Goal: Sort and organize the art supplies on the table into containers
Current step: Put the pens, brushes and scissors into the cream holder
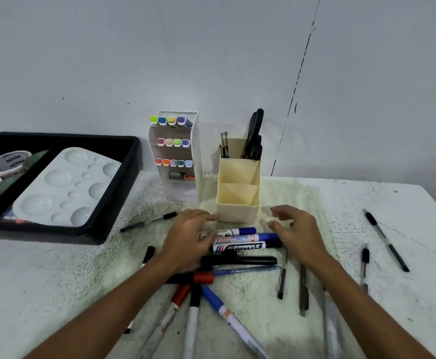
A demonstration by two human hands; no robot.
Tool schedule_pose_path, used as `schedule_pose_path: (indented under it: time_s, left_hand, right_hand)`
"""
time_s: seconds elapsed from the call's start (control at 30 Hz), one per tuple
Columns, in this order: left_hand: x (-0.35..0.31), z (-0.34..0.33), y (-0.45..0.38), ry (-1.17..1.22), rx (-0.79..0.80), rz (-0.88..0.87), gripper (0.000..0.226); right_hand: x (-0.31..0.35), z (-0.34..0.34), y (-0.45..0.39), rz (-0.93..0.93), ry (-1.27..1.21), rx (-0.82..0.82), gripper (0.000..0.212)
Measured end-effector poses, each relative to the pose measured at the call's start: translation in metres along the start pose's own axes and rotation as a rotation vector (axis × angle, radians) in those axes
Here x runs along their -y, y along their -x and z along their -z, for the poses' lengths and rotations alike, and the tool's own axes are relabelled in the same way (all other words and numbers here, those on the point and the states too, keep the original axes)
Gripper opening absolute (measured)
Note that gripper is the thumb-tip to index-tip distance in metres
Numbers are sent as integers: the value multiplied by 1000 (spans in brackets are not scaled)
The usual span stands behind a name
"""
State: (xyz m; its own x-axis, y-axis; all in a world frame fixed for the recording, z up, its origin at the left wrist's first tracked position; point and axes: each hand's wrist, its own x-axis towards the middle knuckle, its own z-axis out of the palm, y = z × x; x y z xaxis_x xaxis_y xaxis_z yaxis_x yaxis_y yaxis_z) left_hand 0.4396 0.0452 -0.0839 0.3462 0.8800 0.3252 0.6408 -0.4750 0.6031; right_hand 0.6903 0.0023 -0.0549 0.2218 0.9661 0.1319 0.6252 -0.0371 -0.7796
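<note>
Cream plastic is where these markers look bound: the cream holder (238,200) stands just past the hands, its two front pockets bare, brushes (224,146) and black scissors (254,137) already standing in the back ones. Both hands hover low over a bunch of whiteboard markers (245,239) lying side by side on the table (56,281). The left hand (188,237) covers their near ends with fingers loosely bent; I cannot tell whether it grips any of them. The right hand (293,229) is spread fairly wide, fingers curved, holding nothing, at the capped blue ends. To do this well, I'd say close both hands in from the ends so the three markers are squared into one bundle, lift them together, tip them upright and lower them into a front pocket without knocking the holder, which looks light. More markers (193,307) fan out nearer the body, and thin pens (386,239) lie scattered to the right; those would suit a separate pocket. Off left sit a black tray (123,182) with a white palette (63,185), and a white rack of colour markers (175,149).
</note>
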Motion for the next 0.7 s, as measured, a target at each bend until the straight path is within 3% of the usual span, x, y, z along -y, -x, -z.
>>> schedule_pose_path:
  time_s: [0.07, 0.2, 0.33, 0.5, 0.7]
  left_hand:
    - [5, -1, 11, -101, 94, -108, 40]
    - [5, -2, 19, -184, 114, -175, 33]
    - [-3, 5, 11, -164, 152, -176, 22]
    - [-9, 9, -5, -172, 308, -192, 36]
    - [-11, 14, -23, -143, 467, -46, 45]
  right_hand:
    - [-17, 8, 2, 68, 203, 146, 32]
    - [-30, 15, 8, 66, 475, 351, 42]
    - [-29, 13, 9, 59, 465, 384, 45]
    - [-23, 15, 6, 33, 368, 416, 33]
    - [-12, 22, -3, 19, 130, 428, 29]
